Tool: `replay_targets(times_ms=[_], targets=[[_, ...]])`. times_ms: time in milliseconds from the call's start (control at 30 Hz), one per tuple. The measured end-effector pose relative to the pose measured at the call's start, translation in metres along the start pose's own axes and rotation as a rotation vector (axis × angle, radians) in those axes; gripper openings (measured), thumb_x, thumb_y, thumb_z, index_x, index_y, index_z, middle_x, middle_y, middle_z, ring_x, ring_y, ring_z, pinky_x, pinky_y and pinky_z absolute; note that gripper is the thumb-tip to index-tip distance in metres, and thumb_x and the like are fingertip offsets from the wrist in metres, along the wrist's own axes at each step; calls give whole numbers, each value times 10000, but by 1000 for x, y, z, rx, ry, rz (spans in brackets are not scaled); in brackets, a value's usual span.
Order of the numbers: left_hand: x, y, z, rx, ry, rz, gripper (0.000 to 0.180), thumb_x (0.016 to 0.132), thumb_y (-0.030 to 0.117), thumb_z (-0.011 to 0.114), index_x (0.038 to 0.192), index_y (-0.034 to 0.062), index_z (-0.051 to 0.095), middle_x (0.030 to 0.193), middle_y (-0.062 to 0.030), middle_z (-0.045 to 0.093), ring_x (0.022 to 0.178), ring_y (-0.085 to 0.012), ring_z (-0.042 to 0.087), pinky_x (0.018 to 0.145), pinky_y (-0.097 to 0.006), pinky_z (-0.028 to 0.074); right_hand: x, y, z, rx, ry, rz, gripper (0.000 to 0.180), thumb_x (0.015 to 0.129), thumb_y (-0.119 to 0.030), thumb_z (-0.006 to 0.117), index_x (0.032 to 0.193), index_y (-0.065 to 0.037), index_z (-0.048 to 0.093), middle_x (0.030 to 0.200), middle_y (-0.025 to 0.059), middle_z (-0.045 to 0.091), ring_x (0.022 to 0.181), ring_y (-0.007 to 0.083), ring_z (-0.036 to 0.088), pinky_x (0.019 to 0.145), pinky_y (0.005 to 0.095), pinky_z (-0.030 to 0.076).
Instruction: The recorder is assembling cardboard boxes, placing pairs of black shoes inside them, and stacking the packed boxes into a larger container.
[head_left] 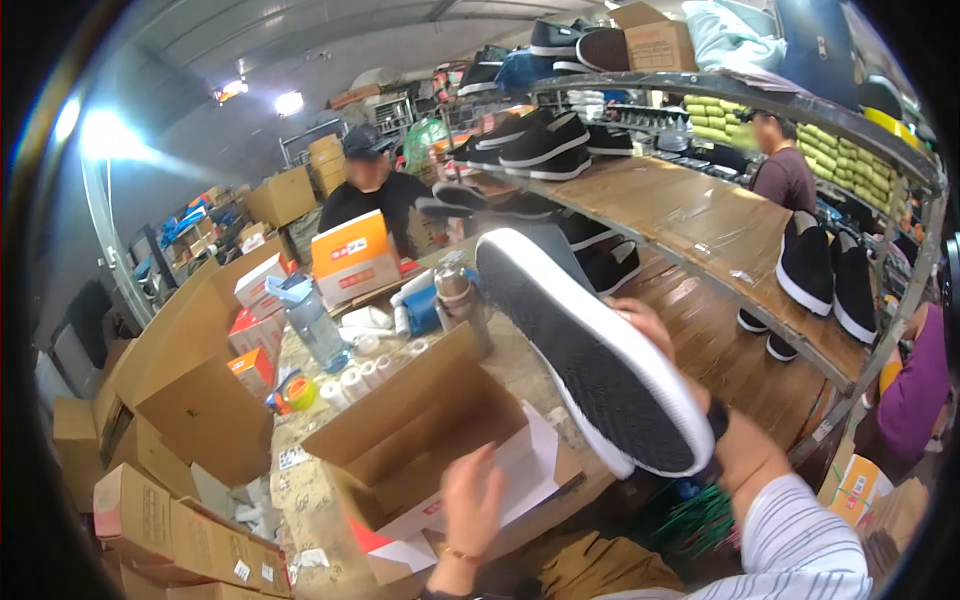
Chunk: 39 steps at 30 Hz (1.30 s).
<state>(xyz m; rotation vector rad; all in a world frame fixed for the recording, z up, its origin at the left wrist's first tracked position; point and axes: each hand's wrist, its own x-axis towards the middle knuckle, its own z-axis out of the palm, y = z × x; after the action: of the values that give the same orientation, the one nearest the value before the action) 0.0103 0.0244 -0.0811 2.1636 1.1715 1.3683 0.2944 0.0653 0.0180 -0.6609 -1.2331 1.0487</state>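
Observation:
My right hand (645,325) grips a black slip-on shoe (600,350) with a thick white sole edge, its dark tread turned toward me. A second white sole edge shows just behind it, so a pair seems to be held together. Below and left of the shoes stands an open cardboard shoebox (415,435), with white and red on its outside; its visible inside is bare brown card. My left hand (472,500) is at the box's near side, fingers raised and loosely apart, holding nothing I can see. Whether it touches the box wall I cannot tell.
On the worktable (300,510) stand a water bottle (315,320), a steel flask (460,305), white rolls (355,385) and an orange shoebox (355,260). A shelf rack (690,225) with black shoes runs along the right. Large cartons (200,400) crowd the left. A person (370,190) stands across the table.

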Motion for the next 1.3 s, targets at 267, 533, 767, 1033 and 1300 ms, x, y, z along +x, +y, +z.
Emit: replay_targets(times_ms=[267, 533, 767, 1033, 1300], targets=[[24, 35, -52, -212, 245, -27, 399, 904, 131, 598, 1257, -17, 484, 1112, -128, 592, 993, -262, 559, 905, -367, 427, -58, 101, 26, 503, -118, 395, 340, 987, -172, 471, 1303, -47, 478, 1151, 70, 590, 1002, 142, 592, 877, 270, 507], [-26, -44, -65, 601, -154, 99, 405, 744, 114, 674, 1147, 137, 635, 1050, -92, 616, 965, -293, 580, 812, -408, 472, -80, 152, 48, 559, -188, 353, 341, 990, -176, 466, 1309, -57, 485, 1136, 68, 599, 955, 140, 605, 864, 272, 514], [-28, -45, -57, 640, -180, 7, 340, 746, 126, 667, 1083, 168, 666, 1009, -58, 624, 932, -276, 601, 745, -387, 518, -1, 75, 125, -554, 17, -696, 153, 795, -49, 671, 826, -7, 527, 958, 160, 567, 838, 288, 563, 735, 331, 455], [-9, -46, -119, 693, 212, 210, 80, 720, 94, 731, 783, 103, 682, 657, -56, 586, 682, -262, 577, 640, -379, 465, 21, 119, 101, -812, -256, -758, 133, 669, -102, 731, 726, -79, 613, 811, 99, 604, 799, 292, 602, 690, 395, 492], [-18, -106, -90, 457, 236, -391, 828, 691, 69, 759, 1341, 77, 247, 1333, -224, 309, 1320, -367, 233, 1084, -474, 244, 21, 198, 77, -1137, -104, 270, 460, 897, -252, 568, 1305, -59, 474, 1090, 257, 600, 1049, 407, 569, 874, 455, 454]])
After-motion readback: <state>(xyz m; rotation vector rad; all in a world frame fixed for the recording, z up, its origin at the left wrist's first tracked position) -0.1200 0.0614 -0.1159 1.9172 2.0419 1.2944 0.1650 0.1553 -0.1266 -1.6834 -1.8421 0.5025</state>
